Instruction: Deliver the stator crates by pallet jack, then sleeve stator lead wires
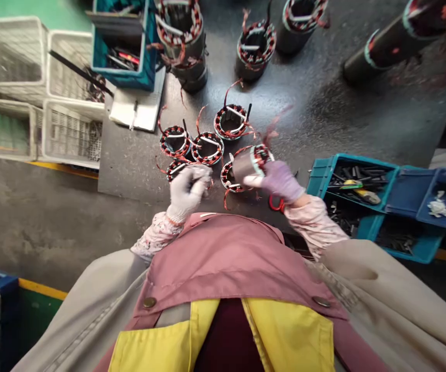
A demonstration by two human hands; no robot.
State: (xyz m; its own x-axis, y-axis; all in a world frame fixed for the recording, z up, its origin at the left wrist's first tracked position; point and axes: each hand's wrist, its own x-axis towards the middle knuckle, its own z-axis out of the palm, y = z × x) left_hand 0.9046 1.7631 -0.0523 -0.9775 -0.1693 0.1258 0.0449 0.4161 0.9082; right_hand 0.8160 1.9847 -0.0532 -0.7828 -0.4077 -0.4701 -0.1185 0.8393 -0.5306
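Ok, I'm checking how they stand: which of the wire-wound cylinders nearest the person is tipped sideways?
The grey-sided cylinder held in the purple-gloved right hand; the other near cylinders have their open ends facing up.

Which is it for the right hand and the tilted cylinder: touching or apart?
Touching. Head view: right hand grips the tilted cylinder near its wire-wound end.

A pink apron with brassy buttons and yellow panels is worn with beige trousers, patterned pale-pink sleeves, white left glove and purple right glove.
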